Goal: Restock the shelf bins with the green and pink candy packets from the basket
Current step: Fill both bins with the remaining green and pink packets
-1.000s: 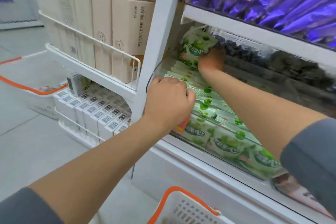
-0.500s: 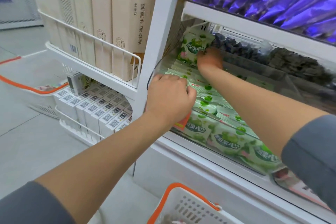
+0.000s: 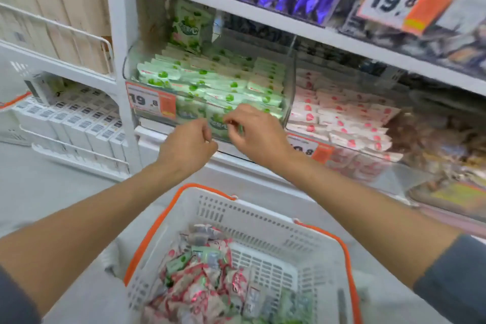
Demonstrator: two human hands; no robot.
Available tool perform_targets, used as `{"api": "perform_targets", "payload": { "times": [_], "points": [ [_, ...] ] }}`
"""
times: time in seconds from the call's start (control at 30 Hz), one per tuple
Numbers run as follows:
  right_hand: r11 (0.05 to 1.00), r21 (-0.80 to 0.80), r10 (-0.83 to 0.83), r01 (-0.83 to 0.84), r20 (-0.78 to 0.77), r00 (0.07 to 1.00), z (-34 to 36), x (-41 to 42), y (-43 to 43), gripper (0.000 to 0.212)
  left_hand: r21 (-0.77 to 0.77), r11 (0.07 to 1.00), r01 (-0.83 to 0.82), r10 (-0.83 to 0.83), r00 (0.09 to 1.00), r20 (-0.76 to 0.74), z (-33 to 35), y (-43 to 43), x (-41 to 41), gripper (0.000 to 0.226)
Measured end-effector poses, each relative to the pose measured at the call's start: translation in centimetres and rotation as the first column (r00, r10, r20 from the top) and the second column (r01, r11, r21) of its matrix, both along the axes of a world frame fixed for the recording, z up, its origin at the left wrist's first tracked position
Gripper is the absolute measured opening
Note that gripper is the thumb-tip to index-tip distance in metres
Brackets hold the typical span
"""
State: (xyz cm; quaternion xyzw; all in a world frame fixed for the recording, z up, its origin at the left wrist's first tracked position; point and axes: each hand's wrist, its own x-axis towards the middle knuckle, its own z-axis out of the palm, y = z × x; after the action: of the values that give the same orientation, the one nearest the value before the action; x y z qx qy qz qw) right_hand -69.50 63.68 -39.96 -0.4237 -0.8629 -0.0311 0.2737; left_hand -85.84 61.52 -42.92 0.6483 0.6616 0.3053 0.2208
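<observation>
While the basket (image 3: 263,218) sits closest, down between the forearms, it's loaded with a jumble of pink and green candy packets (image 3: 205,279), so I'd say plenty left to shelve. Just past it, both hands are up at the front of the green bin (image 3: 288,79). The left hand (image 3: 188,146) is loosely curled with nothing in it that I can see. The right hand (image 3: 259,131) has thumb and forefinger nearly together by the clear front, and honestly I can't tell if it's pinching anything.

Behind them the shelved green packets (image 3: 210,81) are stacked right up to the rim, with one loose packet (image 3: 190,23) propped upright at the back. Cramming more in could shove the front row over the lip or knock that one down. The pink bin (image 3: 347,118) is right next door, so a careless drop could mix colours.
</observation>
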Motion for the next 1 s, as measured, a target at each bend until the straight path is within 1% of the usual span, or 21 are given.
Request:
{"api": "perform_targets", "payload": {
  "times": [0.07, 0.13, 0.17, 0.2, 0.27, 0.33, 0.37, 0.43, 0.47, 0.5, 0.53, 0.57, 0.63, 0.67, 0.7, 0.73, 0.77, 0.83, 0.87, 0.9, 1.0],
  "points": [
    [0.987, -0.154, -0.026, 0.035, 0.063, 0.998, -3.4, 2.6, -3.4, 0.018, -0.186, 0.977, 0.107, -0.113, 0.993, -0.026, -2.6, -2.0, 2.4, 0.012],
    [0.908, -0.399, -0.041, 0.13, 0.223, 0.974, -7.9, 5.4, -6.2, 0.023, -0.356, 0.912, 0.204, -0.243, 0.968, -0.069, -5.5, -3.8, 4.6, 0.01],
    [0.833, -0.519, -0.03, 0.194, 0.307, 0.951, -10.6, 7.1, -7.1, 0.024, -0.412, 0.877, 0.245, -0.297, 0.953, -0.065, -7.1, -4.3, 5.6, 0.01],
    [0.732, -0.63, -0.02, 0.261, 0.363, 0.932, -13.4, 8.9, -8.1, 0.025, -0.45, 0.849, 0.277, -0.344, 0.936, -0.072, -8.7, -4.8, 6.4, 0.01],
    [0.509, -0.773, -0.053, 0.379, 0.411, 0.91, -18.8, 13.0, -10.1, 0.027, -0.515, 0.8, 0.309, -0.45, 0.876, -0.172, -11.1, -5.1, 7.6, 0.008],
    [0.324, -0.815, -0.071, 0.481, 0.486, 0.871, -23.4, 17.0, -12.4, 0.022, -0.559, 0.769, 0.311, -0.507, 0.829, -0.236, -12.4, -5.1, 8.5, 0.005],
    [0.235, -0.804, -0.027, 0.545, 0.556, 0.831, -25.2, 18.6, -13.7, 0.017, -0.574, 0.756, 0.315, -0.522, 0.819, -0.238, -12.8, -5.0, 8.8, 0.004],
    [0.105, -0.764, 0.161, 0.637, 0.645, 0.747, -28.8, 20.6, -16.1, 0.029, -0.604, 0.728, 0.326, -0.562, 0.788, -0.252, -13.6, -5.0, 9.8, 0.005],
    [0.057, -0.744, 0.244, 0.666, 0.657, 0.713, -29.8, 20.6, -16.8, 0.029, -0.62, 0.712, 0.33, -0.586, 0.765, -0.265, -14.0, -5.1, 10.2, 0.009],
    [0.058, -0.731, 0.325, 0.68, 0.658, 0.679, -30.6, 20.2, -17.5, 0.016, -0.636, 0.696, 0.334, -0.605, 0.75, -0.267, -14.4, -5.3, 10.5, 0.013],
    [0.099, -0.737, 0.371, 0.669, 0.651, 0.662, -31.7, 19.9, -18.2, 0.022, -0.653, 0.677, 0.34, -0.623, 0.737, -0.261, -14.7, -5.5, 10.8, 0.015],
    [0.151, -0.735, 0.405, 0.661, 0.656, 0.637, -32.4, 19.4, -18.8, 0.038, -0.664, 0.658, 0.355, -0.643, 0.724, -0.25, -15.1, -5.6, 11.0, 0.014],
    [0.3, -0.729, 0.426, 0.615, 0.679, 0.598, -32.5, 17.9, -19.4, 0.036, -0.678, 0.63, 0.379, -0.674, 0.7, -0.234, -15.7, -6.0, 11.2, 0.012],
    [0.344, -0.732, 0.411, 0.589, 0.681, 0.606, -32.3, 17.5, -19.5, 0.032, -0.685, 0.617, 0.387, -0.689, 0.687, -0.232, -15.8, -6.2, 11.2, 0.013],
    [0.349, -0.736, 0.408, 0.579, 0.676, 0.613, -32.2, 17.1, -19.4, 0.028, -0.688, 0.61, 0.393, -0.697, 0.68, -0.229, -15.9, -6.3, 11.2, 0.012],
    [0.34, -0.748, 0.412, 0.57, 0.663, 0.625, -32.0, 16.9, -19.3, 0.029, -0.687, 0.607, 0.4, -0.701, 0.677, -0.225, -15.8, -6.4, 11.2, 0.011],
    [0.325, -0.748, 0.42, 0.579, 0.662, 0.62, -32.0, 16.8, -19.2, 0.04, -0.682, 0.607, 0.407, -0.701, 0.679, -0.219, -15.7, -6.5, 11.1, 0.01],
    [0.307, -0.755, 0.448, 0.58, 0.652, 0.612, -31.7, 16.6, -19.5, 0.07, -0.674, 0.61, 0.416, -0.694, 0.691, -0.202, -15.1, -6.5, 11.1, 0.011],
    [0.303, -0.765, 0.461, 0.568, 0.64, 0.615, -31.5, 16.6, -19.9, 0.077, -0.671, 0.612, 0.419, -0.69, 0.698, -0.194, -14.8, -6.5, 11.2, 0.012],
    [0.277, -0.77, 0.456, 0.575, 0.632, 0.627, -31.5, 16.5, -20.3, 0.08, -0.668, 0.615, 0.419, -0.684, 0.705, -0.187, -14.6, -6.3, 11.1, 0.013],
    [0.129, -0.798, 0.349, 0.589, 0.592, 0.726, -31.1, 16.3, -20.9, 0.09, -0.66, 0.629, 0.411, -0.664, 0.725, -0.181, -13.9, -6.3, 10.8, 0.014]
  ]
}}
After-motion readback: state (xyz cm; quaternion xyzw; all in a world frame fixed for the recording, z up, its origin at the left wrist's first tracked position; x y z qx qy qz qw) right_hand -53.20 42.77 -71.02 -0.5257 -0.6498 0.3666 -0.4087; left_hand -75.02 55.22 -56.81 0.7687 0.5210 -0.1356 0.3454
